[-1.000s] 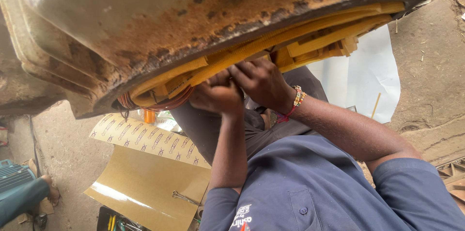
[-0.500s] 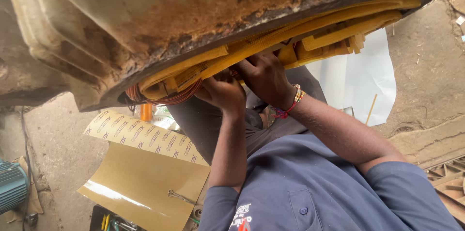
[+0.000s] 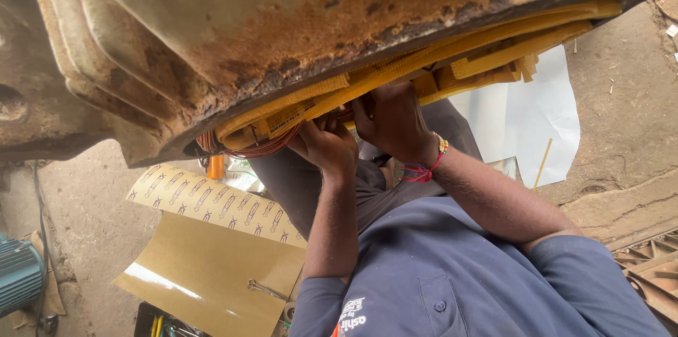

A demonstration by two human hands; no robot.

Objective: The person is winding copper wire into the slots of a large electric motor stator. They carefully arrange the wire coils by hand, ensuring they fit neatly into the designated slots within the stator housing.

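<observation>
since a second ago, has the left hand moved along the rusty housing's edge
No. The left hand stays pressed at the same spot under the rusty housing, beside the copper wire coil, close to the right hand; only the camera shifts.

A rusted metal housing [image 3: 282, 33] fills the top of the view, with insulation strips [image 3: 438, 61] and wire windings [image 3: 244, 145] tucked under its lower edge. The left hand [image 3: 328, 145] and right hand [image 3: 392, 121] press side by side against that edge, the left nearer the windings. Below left, a sheet of insulation paper [image 3: 212, 266] lies on the ground with scissors [image 3: 265, 290] on it. A motor [image 3: 18, 277] sits at far left; a plastic sheet [image 3: 537, 125] lies to the right, behind the right forearm.
</observation>
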